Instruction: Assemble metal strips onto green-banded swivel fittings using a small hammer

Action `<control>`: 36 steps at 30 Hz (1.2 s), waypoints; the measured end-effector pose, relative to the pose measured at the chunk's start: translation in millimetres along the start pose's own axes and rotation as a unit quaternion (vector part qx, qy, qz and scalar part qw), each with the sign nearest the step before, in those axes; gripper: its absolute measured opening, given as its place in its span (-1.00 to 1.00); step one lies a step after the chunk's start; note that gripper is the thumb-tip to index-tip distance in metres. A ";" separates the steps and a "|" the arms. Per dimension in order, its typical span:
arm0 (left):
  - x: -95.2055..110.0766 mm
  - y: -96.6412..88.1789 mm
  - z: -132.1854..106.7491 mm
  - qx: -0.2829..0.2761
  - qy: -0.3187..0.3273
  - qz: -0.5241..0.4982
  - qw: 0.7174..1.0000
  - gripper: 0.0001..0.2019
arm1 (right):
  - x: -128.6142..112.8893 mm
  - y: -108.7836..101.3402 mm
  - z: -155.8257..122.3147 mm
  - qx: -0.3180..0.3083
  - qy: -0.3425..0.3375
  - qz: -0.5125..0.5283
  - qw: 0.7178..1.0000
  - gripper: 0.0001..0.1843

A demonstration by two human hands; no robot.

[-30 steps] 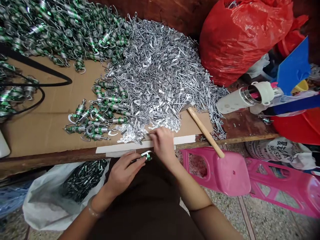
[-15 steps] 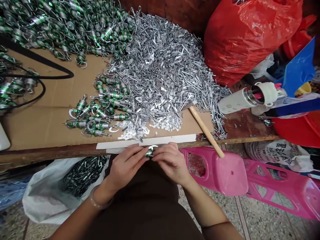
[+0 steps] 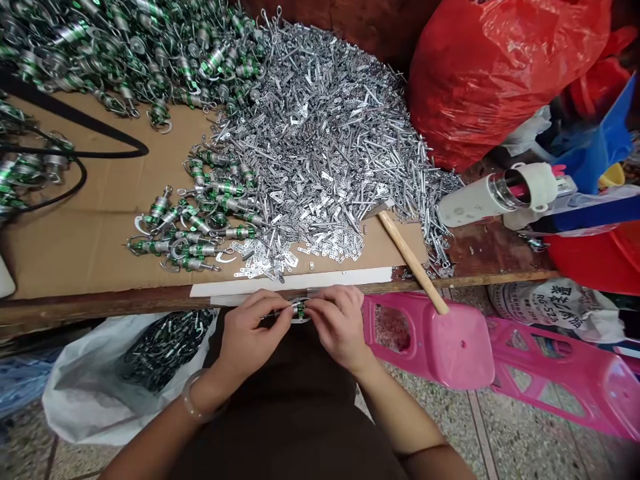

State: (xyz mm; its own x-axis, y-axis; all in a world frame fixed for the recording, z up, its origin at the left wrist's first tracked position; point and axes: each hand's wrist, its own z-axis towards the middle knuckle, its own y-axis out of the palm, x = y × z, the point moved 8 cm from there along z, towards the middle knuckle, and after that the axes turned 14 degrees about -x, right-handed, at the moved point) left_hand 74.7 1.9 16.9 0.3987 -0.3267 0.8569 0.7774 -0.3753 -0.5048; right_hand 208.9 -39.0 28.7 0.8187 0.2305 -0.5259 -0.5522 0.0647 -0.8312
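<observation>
Left hand (image 3: 253,333) and right hand (image 3: 340,327) together pinched a green-banded metal fitting (image 3: 299,311) before the workbench edge (image 3: 480,279); bare cardboard (image 3: 75,247) stretched left; a sack (image 3: 545,308) read "RG-5", remainder unclear.

A red bag (image 3: 505,80) bulges near the bench's (image 3: 480,247) back edge, toward the right end. In front is a white bottle (image 3: 467,205); blue plastic (image 3: 603,152) sits farther right. A black cord (image 3: 110,154) loops over the left end. Below the front edge, rightward, are pink stools (image 3: 463,353) and a printed sack (image 3: 525,303).
</observation>
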 end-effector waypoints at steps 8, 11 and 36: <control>11.5 8.0 1.4 -0.058 0.053 0.078 0.994 -0.91 | -4.1 5.9 3.7 -0.057 -0.035 -0.007 0.998 -0.82; 15.9 8.3 -5.6 -0.036 0.137 0.148 0.979 -0.92 | 6.4 15.4 11.3 -0.140 0.009 0.036 0.989 -0.81; 3.4 16.8 -11.0 -0.017 0.103 0.241 0.965 -0.93 | 23.9 28.8 50.1 -0.263 0.027 0.107 0.958 -0.82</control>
State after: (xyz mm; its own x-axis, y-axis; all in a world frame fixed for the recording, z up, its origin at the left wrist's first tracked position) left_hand 83.7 -15.1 10.3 0.6010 -0.6352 0.4851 0.5082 -0.1647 -0.8453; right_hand 204.7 16.9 1.2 0.7099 0.1317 -0.6919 -0.5645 -0.4810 -0.6708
